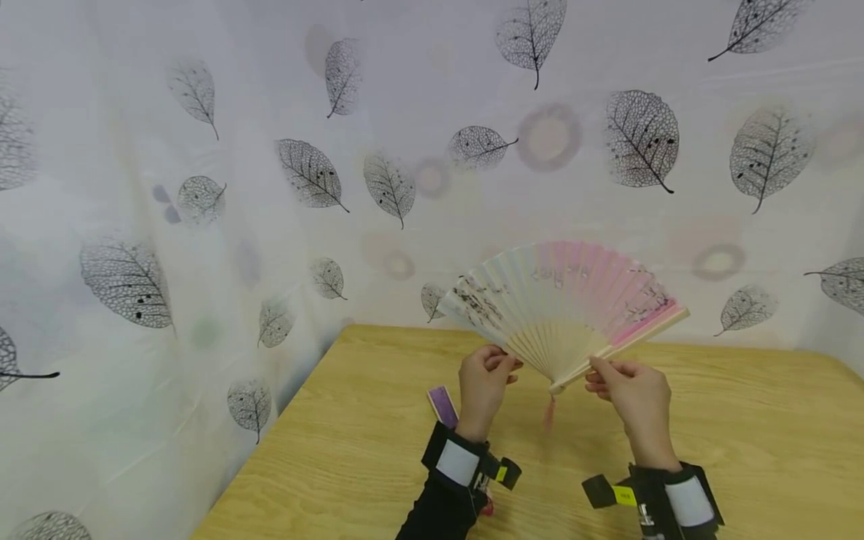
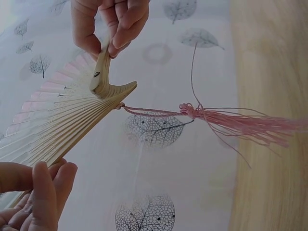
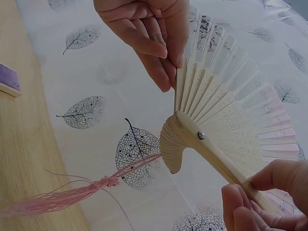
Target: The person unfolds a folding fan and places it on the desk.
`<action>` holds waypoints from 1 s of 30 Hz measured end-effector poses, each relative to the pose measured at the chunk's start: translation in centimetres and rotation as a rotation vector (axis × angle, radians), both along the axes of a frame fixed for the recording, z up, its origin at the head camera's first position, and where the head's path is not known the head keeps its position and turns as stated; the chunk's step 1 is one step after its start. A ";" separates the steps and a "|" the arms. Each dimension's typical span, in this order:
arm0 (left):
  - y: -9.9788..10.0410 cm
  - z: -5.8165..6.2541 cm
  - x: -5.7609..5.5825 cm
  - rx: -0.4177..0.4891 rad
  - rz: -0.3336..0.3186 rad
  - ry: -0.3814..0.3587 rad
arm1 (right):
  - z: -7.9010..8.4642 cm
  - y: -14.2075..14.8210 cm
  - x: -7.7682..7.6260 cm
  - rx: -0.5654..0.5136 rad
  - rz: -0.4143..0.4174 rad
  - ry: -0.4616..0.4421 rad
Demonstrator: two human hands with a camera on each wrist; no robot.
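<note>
A spread folding fan (image 1: 563,300), pale blue-white on the left and pink on the right, is held up above the table. Its wooden ribs meet at a pivot, and a pink tassel (image 2: 255,124) hangs from there. My left hand (image 1: 484,386) pinches the left outer rib between thumb and fingers. On the opposite side my right hand (image 1: 634,397) pinches the right outer guard stick (image 3: 226,166). In the right wrist view the metal pivot pin (image 3: 201,135) shows on the guard.
A purple folded item with a pale edge (image 1: 442,406) lies on the wooden table (image 1: 324,427) beside the left wrist. Something small and red (image 1: 487,504) is partly hidden behind the left sleeve. A leaf-patterned curtain (image 1: 405,90) hangs behind and at the left.
</note>
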State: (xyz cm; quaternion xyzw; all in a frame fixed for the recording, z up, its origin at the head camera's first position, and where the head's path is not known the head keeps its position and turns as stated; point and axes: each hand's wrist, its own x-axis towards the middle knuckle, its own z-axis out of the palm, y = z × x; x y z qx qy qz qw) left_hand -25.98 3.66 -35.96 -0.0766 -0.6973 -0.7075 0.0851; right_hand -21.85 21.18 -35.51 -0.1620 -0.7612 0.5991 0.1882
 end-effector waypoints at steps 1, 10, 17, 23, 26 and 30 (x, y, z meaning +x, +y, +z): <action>0.0 0.0 0.0 -0.002 0.003 0.005 | 0.0 0.0 0.0 0.003 -0.006 0.007; 0.1 0.0 -0.1 -0.016 0.011 0.027 | 0.1 0.0 -0.2 0.028 -0.051 0.005; 0.0 0.0 -0.1 0.000 0.013 0.009 | 0.1 0.0 -0.1 0.021 -0.042 0.002; 0.1 0.0 0.0 0.003 0.017 0.009 | -0.1 0.0 -0.1 0.022 -0.048 -0.003; 0.1 -0.1 0.0 -0.001 0.020 0.018 | -0.2 0.0 -0.1 0.032 -0.060 -0.009; 0.2 -0.1 0.1 0.000 0.024 0.011 | -0.3 0.0 -0.1 0.015 -0.054 0.007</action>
